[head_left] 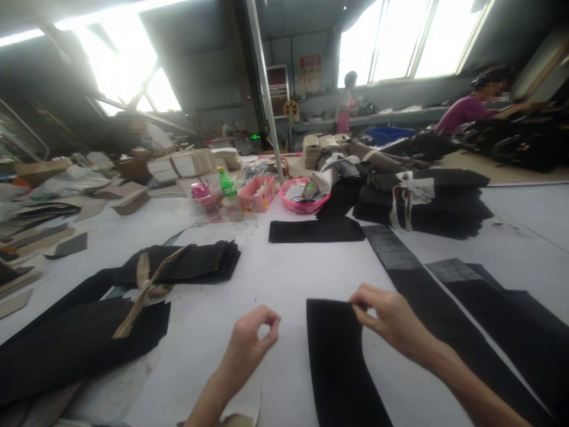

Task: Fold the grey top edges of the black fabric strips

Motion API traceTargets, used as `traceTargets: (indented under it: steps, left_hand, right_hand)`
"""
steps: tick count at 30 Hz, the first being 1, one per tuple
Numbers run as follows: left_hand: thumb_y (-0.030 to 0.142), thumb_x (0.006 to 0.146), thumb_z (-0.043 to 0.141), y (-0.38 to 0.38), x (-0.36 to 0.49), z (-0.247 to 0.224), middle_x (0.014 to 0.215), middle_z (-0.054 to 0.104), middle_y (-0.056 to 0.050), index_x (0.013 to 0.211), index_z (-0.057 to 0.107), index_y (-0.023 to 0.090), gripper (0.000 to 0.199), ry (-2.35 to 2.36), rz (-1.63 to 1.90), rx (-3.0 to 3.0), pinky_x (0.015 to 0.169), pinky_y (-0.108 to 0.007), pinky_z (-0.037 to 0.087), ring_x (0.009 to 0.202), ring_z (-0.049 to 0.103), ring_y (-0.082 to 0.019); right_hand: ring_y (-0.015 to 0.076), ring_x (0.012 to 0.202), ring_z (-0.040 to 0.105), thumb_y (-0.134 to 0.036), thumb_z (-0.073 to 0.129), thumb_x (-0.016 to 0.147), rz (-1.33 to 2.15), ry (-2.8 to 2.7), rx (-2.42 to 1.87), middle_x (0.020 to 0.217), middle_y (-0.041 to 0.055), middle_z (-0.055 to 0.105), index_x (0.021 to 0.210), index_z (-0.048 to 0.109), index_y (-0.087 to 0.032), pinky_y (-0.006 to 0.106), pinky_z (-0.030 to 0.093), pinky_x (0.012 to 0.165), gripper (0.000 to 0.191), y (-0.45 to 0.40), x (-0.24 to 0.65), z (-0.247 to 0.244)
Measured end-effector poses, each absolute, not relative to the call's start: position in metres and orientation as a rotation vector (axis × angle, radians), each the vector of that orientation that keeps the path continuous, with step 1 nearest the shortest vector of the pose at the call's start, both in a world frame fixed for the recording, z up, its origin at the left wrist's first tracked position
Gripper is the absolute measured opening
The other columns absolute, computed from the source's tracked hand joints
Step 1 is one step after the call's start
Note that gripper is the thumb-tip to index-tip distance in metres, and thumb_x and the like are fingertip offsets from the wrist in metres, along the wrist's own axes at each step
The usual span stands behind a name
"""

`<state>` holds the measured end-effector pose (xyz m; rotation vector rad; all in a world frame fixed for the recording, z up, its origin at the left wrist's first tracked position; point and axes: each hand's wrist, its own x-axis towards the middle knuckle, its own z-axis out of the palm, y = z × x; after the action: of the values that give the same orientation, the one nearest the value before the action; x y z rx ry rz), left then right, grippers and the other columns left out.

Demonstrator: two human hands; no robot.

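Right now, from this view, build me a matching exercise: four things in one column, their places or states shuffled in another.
1. Right hand
2. Left hand
3. Green bottle
4. Blue bin

A. Below the windows
B. Pinching a corner of a black strip
C. Just left of the pink box
D. Curled, apart from that strip

Pairs: 1-B, 2-D, 3-C, 4-A

The curved strip [340, 362] was plain, solid black. The long strip [435, 302] was black too, with a mottled grey band [393, 249] across its far end. The tabletop [275, 270] was white. The bundle [195, 264] was black and its tie [146, 287] tan. The bottle [227, 185] was bright green, the round basket [302, 206] hot pink, the crate [389, 134] blue, the co-worker's shirt [462, 115] magenta.
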<state>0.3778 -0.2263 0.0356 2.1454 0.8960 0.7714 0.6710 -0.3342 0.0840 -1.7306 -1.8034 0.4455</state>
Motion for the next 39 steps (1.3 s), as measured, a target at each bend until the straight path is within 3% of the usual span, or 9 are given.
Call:
traceTargets:
  steps: [7,13,16,19,24,33,36,39]
  left_hand:
    - [0.037,0.090,0.051,-0.217,0.351,0.021,0.085,0.069,-0.003,0.090,0.064,0.019,0.022,1.048,0.695,2.072,0.077,-0.030,0.054,0.081,0.065,-0.017]
    - [0.037,0.089,0.056,-0.238,0.409,0.037,0.116,0.062,-0.008,0.126,0.053,0.023,0.040,0.897,0.756,2.279,0.089,-0.037,0.051,0.103,0.062,-0.020]
    - [0.035,0.090,0.055,-0.246,0.438,0.047,0.114,0.063,-0.007,0.119,0.059,0.024,0.032,0.733,0.711,2.410,0.091,-0.035,0.049,0.105,0.060,-0.020]
    - [0.031,0.094,0.048,-0.249,0.455,0.052,0.094,0.067,-0.004,0.104,0.064,0.022,0.021,0.667,0.645,2.455,0.080,-0.029,0.048,0.087,0.062,-0.017]
    - [0.030,0.096,0.043,-0.247,0.457,0.059,0.075,0.063,0.000,0.081,0.062,0.020,0.026,0.631,0.535,2.490,0.063,-0.023,0.039,0.067,0.056,-0.012]
    - [0.033,0.096,0.043,-0.253,0.445,0.058,0.067,0.056,0.003,0.072,0.057,0.019,0.031,0.707,0.507,2.338,0.061,-0.022,0.033,0.060,0.047,-0.010]
    - [0.037,0.095,0.043,-0.245,0.428,0.053,0.063,0.053,0.003,0.071,0.058,0.018,0.035,0.817,0.541,2.204,0.059,-0.022,0.033,0.060,0.044,-0.010]
    - [0.041,0.095,0.042,-0.239,0.419,0.047,0.063,0.053,0.002,0.072,0.061,0.017,0.038,0.899,0.560,2.106,0.059,-0.023,0.034,0.061,0.045,-0.011]
  right_hand:
    - [0.0124,0.071,0.057,-0.021,0.053,0.088,0.526,-1.771,-1.721,0.083,-0.0015,0.064,0.085,0.066,-0.022,0.025,0.042,0.065,0.013,-0.341,0.684,0.083]
    - [0.0107,0.070,0.056,-0.018,0.056,0.089,0.477,-1.898,-1.671,0.085,-0.0021,0.063,0.088,0.066,-0.022,0.024,0.040,0.066,0.011,-0.331,0.663,0.086]
    - [0.0107,0.070,0.057,-0.018,0.055,0.089,0.452,-1.951,-1.643,0.085,-0.0016,0.063,0.089,0.065,-0.021,0.023,0.040,0.066,0.010,-0.329,0.657,0.091]
    - [0.0114,0.074,0.057,-0.018,0.055,0.090,0.412,-2.011,-1.649,0.085,-0.0010,0.063,0.089,0.064,-0.020,0.023,0.040,0.067,0.010,-0.331,0.654,0.096]
    - [0.0131,0.077,0.058,-0.022,0.053,0.093,0.291,-2.075,-1.729,0.087,0.0002,0.065,0.089,0.064,-0.020,0.024,0.039,0.070,0.012,-0.334,0.657,0.101]
    - [0.0148,0.078,0.061,-0.023,0.045,0.096,0.259,-2.044,-1.783,0.093,0.0019,0.066,0.094,0.063,-0.021,0.025,0.041,0.070,0.018,-0.335,0.669,0.086]
    - [0.0171,0.078,0.063,-0.021,0.046,0.093,0.140,-1.778,-1.987,0.092,0.0032,0.067,0.093,0.063,-0.020,0.027,0.043,0.070,0.017,-0.337,0.703,0.084]
    - [0.0184,0.078,0.065,-0.028,0.050,0.091,0.314,-1.538,-2.003,0.083,0.0022,0.068,0.091,0.063,-0.021,0.028,0.046,0.071,0.015,-0.336,0.722,0.081]
